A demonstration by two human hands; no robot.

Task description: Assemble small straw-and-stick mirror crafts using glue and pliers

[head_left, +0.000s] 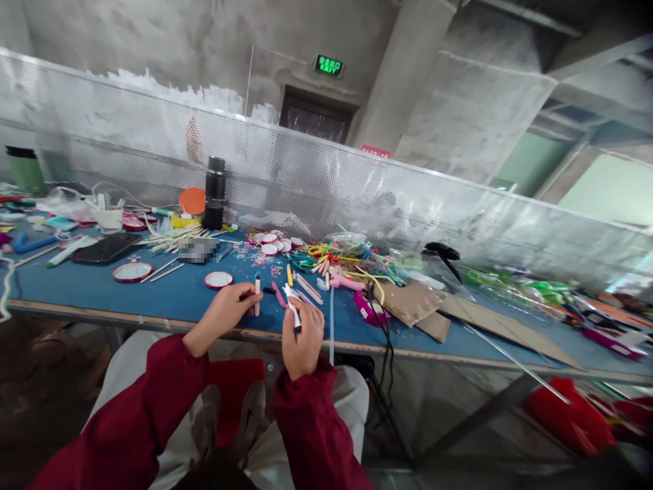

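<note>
My left hand (230, 312) is closed around a short pale stick with a dark upper end (258, 297), held upright at the table's front edge. A white marker pen (292, 307) is gripped in my right hand (306, 337), its white tip pointing up and away, its black end toward my palm. The two hands are apart. Just beyond them lie a pink stick (278, 294), a yellow stick (289, 275) and several pale pink sticks (309, 288). A round white disc with a red rim (218, 280) lies beyond my left hand.
A pink glue gun (343, 279) with a translucent stick hanging over the edge lies right of my hands, near a magenta box (371, 307). Black bottle (215, 193), dark phone (106, 248), wooden sticks (168, 238), tangled coloured strands (352, 258) and cardboard (408, 303) spread across the blue table (178, 299).
</note>
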